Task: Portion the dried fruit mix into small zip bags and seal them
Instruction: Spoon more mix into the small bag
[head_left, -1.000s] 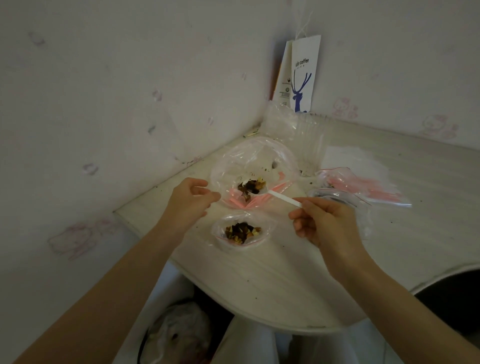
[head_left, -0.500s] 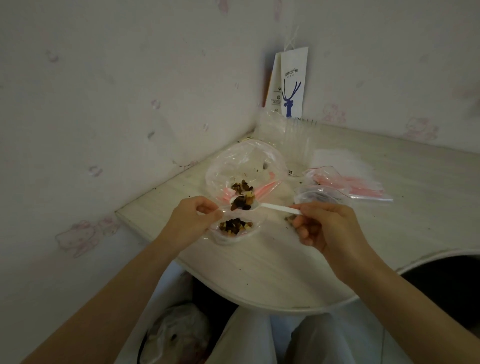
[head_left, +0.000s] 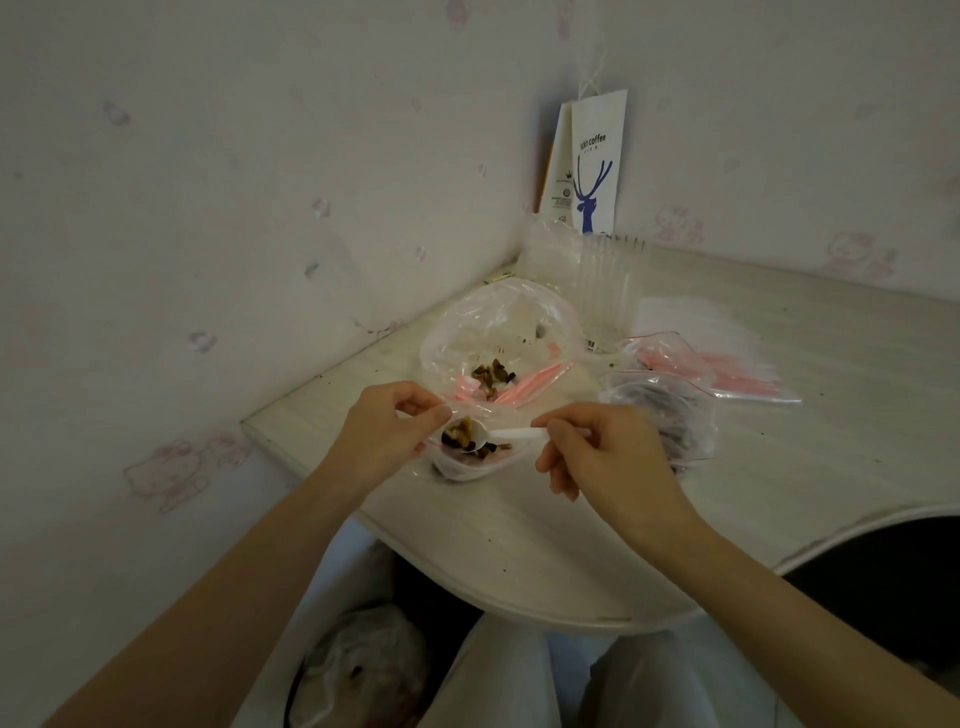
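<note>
One small zip bag (head_left: 462, 460) of dried fruit (head_left: 460, 434) sits at the table (head_left: 571, 545) edge. Left hand (head_left: 384, 436) fingers pinch its rim open; right hand (head_left: 608, 452) fingers grip a white plastic spoon (head_left: 498, 435), bowl loaded, over the opening. Larger clear bag (head_left: 498, 338) behind. Pale wood-grain table in a corner of patterned wallpaper.

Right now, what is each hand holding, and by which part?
The right hand pinches the white plastic spoon by its handle end. The left hand pinches the small zip bag at its open rim.
</note>
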